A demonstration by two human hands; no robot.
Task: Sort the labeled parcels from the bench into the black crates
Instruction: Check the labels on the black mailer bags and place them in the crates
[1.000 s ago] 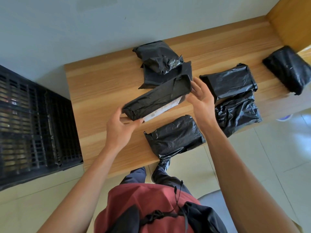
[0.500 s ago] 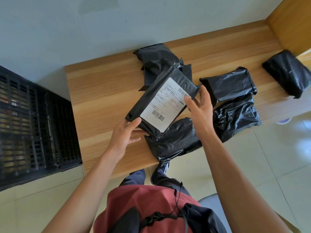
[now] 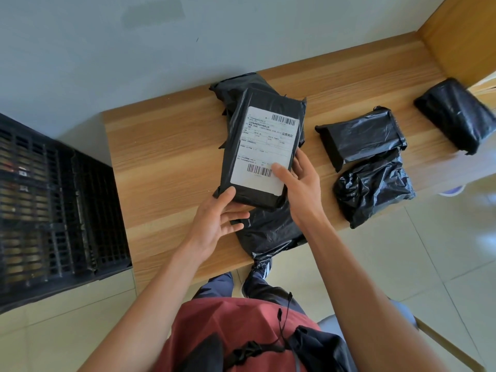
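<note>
I hold a flat black parcel [image 3: 264, 149] above the wooden bench [image 3: 166, 157], its white barcode label facing up at me. My left hand [image 3: 218, 222] grips the parcel's near left corner, thumb on top. On the near right edge my right hand [image 3: 300, 183] grips it, thumb resting on the label. Another black parcel [image 3: 268, 232] lies under it at the bench's front edge, and one more [image 3: 233, 84] peeks out behind. A black crate [image 3: 53, 210] stands on the floor left of the bench.
Three more black parcels lie on the bench to the right: one [image 3: 362, 135] stacked on a crumpled one [image 3: 373, 189], and one [image 3: 456, 114] at the far right by a wooden side panel [image 3: 461, 36]. A grey wall is behind. Tiled floor lies below.
The parcel was turned from edge-on to label-up and rotated to stand lengthwise away from me. Both hands shifted to its near end.
</note>
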